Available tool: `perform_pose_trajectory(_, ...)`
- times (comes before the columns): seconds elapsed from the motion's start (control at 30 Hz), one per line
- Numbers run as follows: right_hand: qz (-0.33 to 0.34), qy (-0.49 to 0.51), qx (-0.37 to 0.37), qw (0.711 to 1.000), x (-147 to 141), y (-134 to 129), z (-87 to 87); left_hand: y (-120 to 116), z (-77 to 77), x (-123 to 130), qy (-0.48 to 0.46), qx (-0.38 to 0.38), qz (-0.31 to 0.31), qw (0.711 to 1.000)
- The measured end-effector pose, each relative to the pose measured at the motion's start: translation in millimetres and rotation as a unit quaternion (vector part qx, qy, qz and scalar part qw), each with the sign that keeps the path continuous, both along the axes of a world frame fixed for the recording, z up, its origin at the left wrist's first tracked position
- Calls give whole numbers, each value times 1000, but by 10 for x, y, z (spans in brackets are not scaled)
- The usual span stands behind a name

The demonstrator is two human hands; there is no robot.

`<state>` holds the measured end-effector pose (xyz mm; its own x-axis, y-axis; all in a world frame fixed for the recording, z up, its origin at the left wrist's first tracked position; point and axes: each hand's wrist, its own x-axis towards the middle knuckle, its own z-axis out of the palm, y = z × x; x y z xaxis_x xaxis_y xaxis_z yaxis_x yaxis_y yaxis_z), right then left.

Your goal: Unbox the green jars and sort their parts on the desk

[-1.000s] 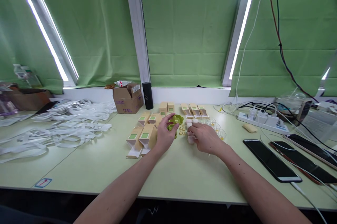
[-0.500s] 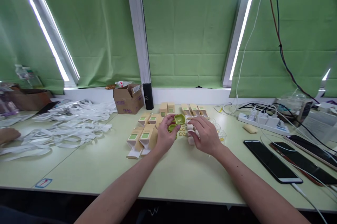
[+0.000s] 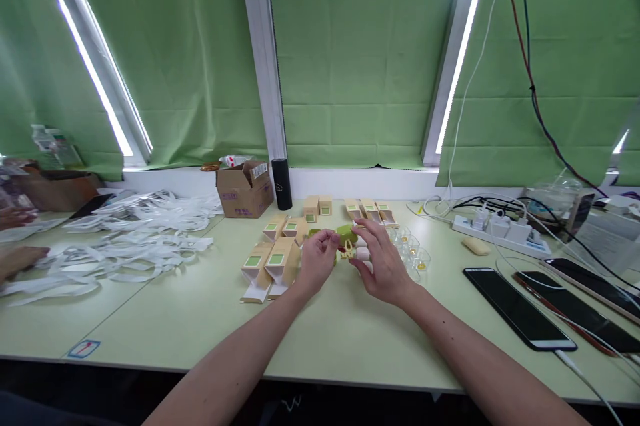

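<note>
My left hand point(image 3: 319, 258) is closed, with thumb and fingers pinched on a small olive-green square dish point(image 3: 345, 234), which is tilted so its side shows. Beside it, my right hand point(image 3: 381, 259) has its index finger against the dish's right end, while the thumb stays apart below. Small yellowish pieces point(image 3: 349, 250) show between the hands. A pale, whitish small block point(image 3: 362, 253) lies partly hidden behind my right fingers. Another green part point(image 3: 315, 232) shows behind my left hand, mostly covered.
Tan cartons with green labels point(image 3: 283, 258) stand left of my hands, more cartons point(image 3: 370, 211) behind. Clear cups point(image 3: 414, 253) sit to the right, then phones point(image 3: 517, 306) and a power strip point(image 3: 500, 234). White straps point(image 3: 125, 246) lie left, near another person's hand point(image 3: 23, 261).
The green dish has tipped from showing its inside to showing its side. My right hand has shifted left to touch it, uncovering more clear cups. Another person's hands moved at the far left.
</note>
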<state>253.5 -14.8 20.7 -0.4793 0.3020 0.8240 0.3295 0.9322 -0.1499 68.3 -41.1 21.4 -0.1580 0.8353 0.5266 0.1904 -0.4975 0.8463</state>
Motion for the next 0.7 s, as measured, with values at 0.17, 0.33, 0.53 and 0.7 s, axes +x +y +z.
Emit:
perform_pose_trajectory(0.17, 27, 25, -16, 999, -49, -4, -43, 1, -9, 41, -9, -38, -33, 999)
perform_pose_trajectory(0.33, 34, 29, -50, 998, -86, 11, -101, -26, -7, 89, 7, -47, -42, 998)
perform_pose_trajectory(0.53, 23, 72, -115, 990, -84, 31, -124, -98, 13, 93, 27, -40, -141, 989)
perform_pose_trajectory(0.7, 41, 92, -154, 983, -86, 24, -114, -109, 29, 63, 83, -25, -136, 987)
